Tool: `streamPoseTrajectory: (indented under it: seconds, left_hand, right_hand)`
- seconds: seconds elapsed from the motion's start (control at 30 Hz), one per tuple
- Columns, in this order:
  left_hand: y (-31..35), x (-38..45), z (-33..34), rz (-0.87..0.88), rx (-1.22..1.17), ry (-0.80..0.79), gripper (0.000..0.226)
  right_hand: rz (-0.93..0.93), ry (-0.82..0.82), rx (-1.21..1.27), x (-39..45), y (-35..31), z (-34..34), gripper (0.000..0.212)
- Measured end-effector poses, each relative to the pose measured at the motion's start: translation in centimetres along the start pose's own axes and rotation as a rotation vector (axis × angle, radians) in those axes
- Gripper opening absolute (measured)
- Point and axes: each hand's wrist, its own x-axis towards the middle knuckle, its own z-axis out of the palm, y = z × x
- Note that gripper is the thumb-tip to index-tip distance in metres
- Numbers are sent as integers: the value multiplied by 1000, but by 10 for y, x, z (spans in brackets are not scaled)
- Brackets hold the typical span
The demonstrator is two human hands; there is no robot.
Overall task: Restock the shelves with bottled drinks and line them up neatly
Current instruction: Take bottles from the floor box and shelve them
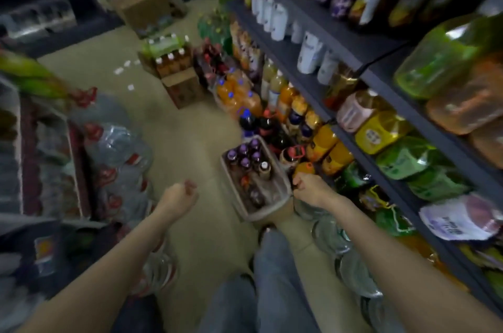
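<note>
The left hand (181,195) hangs over the floor (190,128) with its fingers curled in, grasping nothing. The right hand (307,187) is clenched at the near right corner of a crate (283,191); whether it grips the rim is too blurred to tell. Purple-capped bottles (246,154) stand in the crate just beyond the right fingers. The shelves (353,134) of drinks run to the right of that hand.

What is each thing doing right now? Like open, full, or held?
Box: open on top, on the floor, partly filled with bottles.
Purple-capped bottles: upright in the box's far end.
Left hand: fingers curled, holding nothing.
Right hand: fingers curled at the box's right edge; too blurred to tell if it grips anything.
Shelves: stocked with drinks.
</note>
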Motion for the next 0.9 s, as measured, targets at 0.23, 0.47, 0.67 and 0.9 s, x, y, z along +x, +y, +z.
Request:
streamPoseTrajectory:
  seconds: [0.23, 0.47, 0.67, 0.9]
  left_hand:
    - [-5, 107, 20, -4, 20, -72, 24]
    - [-30, 249, 105, -13, -48, -134, 23]
    - [-92, 351, 208, 8, -45, -205, 23]
    - [-128, 383, 242, 3, 40, -246, 23]
  right_hand:
    - [109, -101, -31, 139, -1, 27, 14]
    - [145, -1, 18, 300, 40, 106, 11]
    - [56, 39, -309, 463, 102, 190, 51]
    - [105, 115, -353, 516, 117, 237, 43]
